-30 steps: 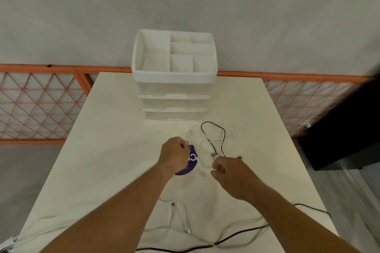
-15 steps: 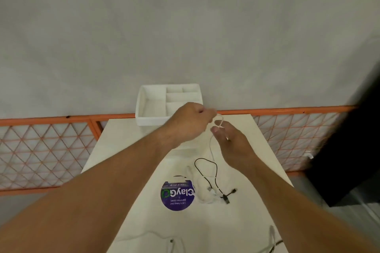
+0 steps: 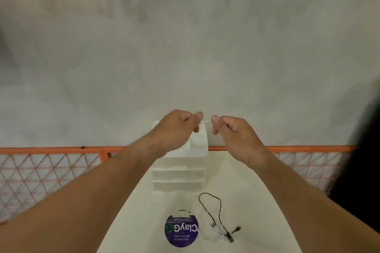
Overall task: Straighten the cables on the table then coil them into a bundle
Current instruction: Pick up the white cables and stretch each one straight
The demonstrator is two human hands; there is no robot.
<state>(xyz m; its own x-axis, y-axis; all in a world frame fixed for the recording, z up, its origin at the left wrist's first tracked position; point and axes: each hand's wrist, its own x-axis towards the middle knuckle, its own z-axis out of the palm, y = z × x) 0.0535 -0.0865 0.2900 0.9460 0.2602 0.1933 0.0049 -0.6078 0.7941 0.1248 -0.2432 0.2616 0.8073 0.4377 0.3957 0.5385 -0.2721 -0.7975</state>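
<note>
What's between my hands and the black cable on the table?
Nothing visible: the black cable lies exposed on the table, beside the purple sticker. But left hand and right hand both pinch a white cable stretched between them.

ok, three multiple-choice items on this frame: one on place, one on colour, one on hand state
1. Where does the black cable lie on the table, relative to the round purple sticker?
A. to its right
B. to its left
C. on top of it

2. What colour is the thin cable stretched between the two hands?
A. red
B. white
C. black

3. What are the left hand and right hand doing?
A. both lie flat on the table
B. only the left hand holds something
C. both are raised, fingers pinching the thin cable

Answers:
1 A: the black loop and its plugs lie just right of the sticker.
2 B: the short taut stretch between the thumbs shows white.
3 C: both hands are up in front of the wall, each pinching one end of that stretch.
</note>
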